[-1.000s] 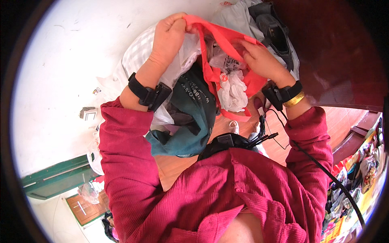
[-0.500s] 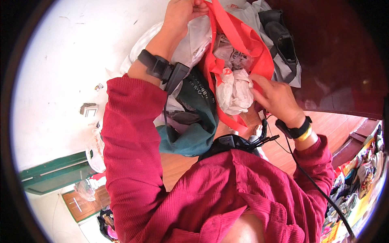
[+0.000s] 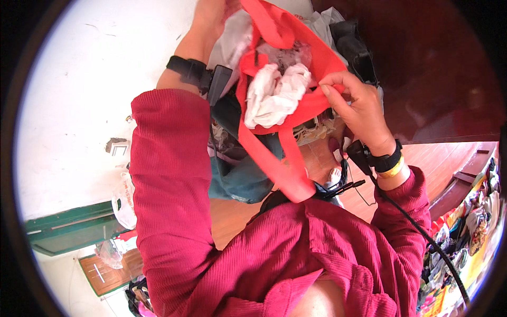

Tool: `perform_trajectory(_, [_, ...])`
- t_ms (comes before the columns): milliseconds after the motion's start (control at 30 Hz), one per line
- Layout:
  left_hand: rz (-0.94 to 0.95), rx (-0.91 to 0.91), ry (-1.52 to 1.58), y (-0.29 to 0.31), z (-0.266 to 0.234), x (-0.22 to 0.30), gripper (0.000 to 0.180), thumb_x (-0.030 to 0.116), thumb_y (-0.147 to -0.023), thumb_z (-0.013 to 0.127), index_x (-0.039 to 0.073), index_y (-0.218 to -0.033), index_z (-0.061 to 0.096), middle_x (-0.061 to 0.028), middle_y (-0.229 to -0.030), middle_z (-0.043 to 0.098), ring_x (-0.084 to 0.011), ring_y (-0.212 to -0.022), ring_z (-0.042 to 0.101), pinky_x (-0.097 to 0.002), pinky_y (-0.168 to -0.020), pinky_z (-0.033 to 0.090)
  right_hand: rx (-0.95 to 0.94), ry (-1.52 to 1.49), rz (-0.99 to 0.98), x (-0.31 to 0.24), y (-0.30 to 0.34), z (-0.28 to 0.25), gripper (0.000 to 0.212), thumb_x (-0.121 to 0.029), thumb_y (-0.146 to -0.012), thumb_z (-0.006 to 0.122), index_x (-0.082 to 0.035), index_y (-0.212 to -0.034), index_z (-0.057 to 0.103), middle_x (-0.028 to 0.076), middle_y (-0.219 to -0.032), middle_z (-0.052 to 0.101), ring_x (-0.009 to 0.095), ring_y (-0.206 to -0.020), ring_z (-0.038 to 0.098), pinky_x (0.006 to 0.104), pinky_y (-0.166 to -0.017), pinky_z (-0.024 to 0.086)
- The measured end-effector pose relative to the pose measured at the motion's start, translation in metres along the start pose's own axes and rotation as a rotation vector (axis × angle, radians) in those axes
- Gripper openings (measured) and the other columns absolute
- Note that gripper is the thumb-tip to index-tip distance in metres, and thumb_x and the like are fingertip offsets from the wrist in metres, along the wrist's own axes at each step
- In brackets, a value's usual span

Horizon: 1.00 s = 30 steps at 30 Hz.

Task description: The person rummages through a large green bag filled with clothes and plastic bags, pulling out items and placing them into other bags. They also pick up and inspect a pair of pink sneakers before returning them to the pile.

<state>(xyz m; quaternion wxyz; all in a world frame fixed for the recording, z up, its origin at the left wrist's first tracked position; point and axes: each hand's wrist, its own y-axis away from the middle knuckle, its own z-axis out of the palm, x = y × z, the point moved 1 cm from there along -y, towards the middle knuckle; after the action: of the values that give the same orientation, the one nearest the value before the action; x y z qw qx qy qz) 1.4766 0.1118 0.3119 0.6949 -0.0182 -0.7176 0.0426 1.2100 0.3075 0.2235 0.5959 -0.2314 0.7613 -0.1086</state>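
Observation:
A red tote bag (image 3: pixel 317 108) hangs open in front of me, one strap (image 3: pixel 277 171) drooping toward my chest. Inside its mouth lie a crumpled white plastic bag (image 3: pixel 280 95) and a clear plastic bag (image 3: pixel 297 53) with dark print. My right hand (image 3: pixel 364 108) pinches the tote's right rim between thumb and fingers. At the upper edge of the view, my left hand (image 3: pixel 217 13) is closed at the tote's far left side; its fingers are blurred and partly cut off.
A teal bag (image 3: pixel 240 177) hangs below the tote, and a dark grey item (image 3: pixel 355 50) sits behind its right side. The white wall (image 3: pixel 84 116) is on the left, a dark red panel (image 3: pixel 433 79) on the right. Cables run from my right wrist.
The red tote has shifted left with my left hand, and its strap has dropped toward me. My right hand has moved up from beside the white plastic bag to the tote's rim.

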Motion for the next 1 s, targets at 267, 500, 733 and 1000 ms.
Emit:
perform_trajectory(267, [0.542, -0.592, -1.057, 0.156, 0.062, -0.006, 0.037, 0.024, -0.084, 0.062, 0.004, -0.115, 0.057, -0.0145, -0.101, 0.064, -0.0308, -0.093, 0.062, -0.0404, -0.086, 0.049, -0.082, -0.207, 0.303, 0.002, 0.053, -0.007, 0.017, -0.008, -0.092, 0.057, -0.002, -0.107, 0.062, 0.009, -0.08, 0.068, 0.013, -0.074, 0.069, 0.0245, -0.063, 0.05])
perform_trajectory(500, [0.28, -0.786, -1.371, 0.155, 0.039, -0.03, 0.023, 0.017, -0.079, 0.059, 0.006, -0.098, 0.063, -0.0121, -0.097, 0.065, -0.0305, -0.097, 0.062, -0.0373, -0.083, 0.051, -0.121, -0.203, 0.312, -0.005, 0.08, -0.007, 0.017, -0.005, -0.093, 0.056, 0.001, -0.108, 0.061, 0.01, -0.083, 0.068, 0.015, -0.08, 0.07, 0.0243, -0.065, 0.052])
perform_trajectory(733, [0.659, -0.723, -2.128, 0.145, 0.05, -0.04, 0.017, 0.014, -0.075, 0.061, 0.009, -0.088, 0.07, -0.006, -0.099, 0.063, -0.0246, -0.098, 0.059, -0.0357, -0.082, 0.049, -0.168, -0.189, 0.235, -0.001, 0.088, -0.006, 0.018, -0.005, -0.094, 0.054, 0.001, -0.11, 0.06, 0.007, -0.083, 0.068, 0.011, -0.075, 0.066, 0.0226, -0.064, 0.051])
perform_trajectory(1000, [1.082, -1.083, -1.725, 0.166, 0.088, -0.072, 0.032, 0.022, -0.075, 0.061, 0.017, -0.107, 0.067, 0.0012, -0.118, 0.059, -0.0213, -0.12, 0.047, -0.0398, -0.095, 0.037, -0.208, -0.095, 0.06, 0.001, 0.088, -0.004, 0.02, -0.005, -0.092, 0.056, 0.0, -0.111, 0.061, 0.009, -0.09, 0.068, 0.017, -0.077, 0.065, 0.0273, -0.068, 0.051])
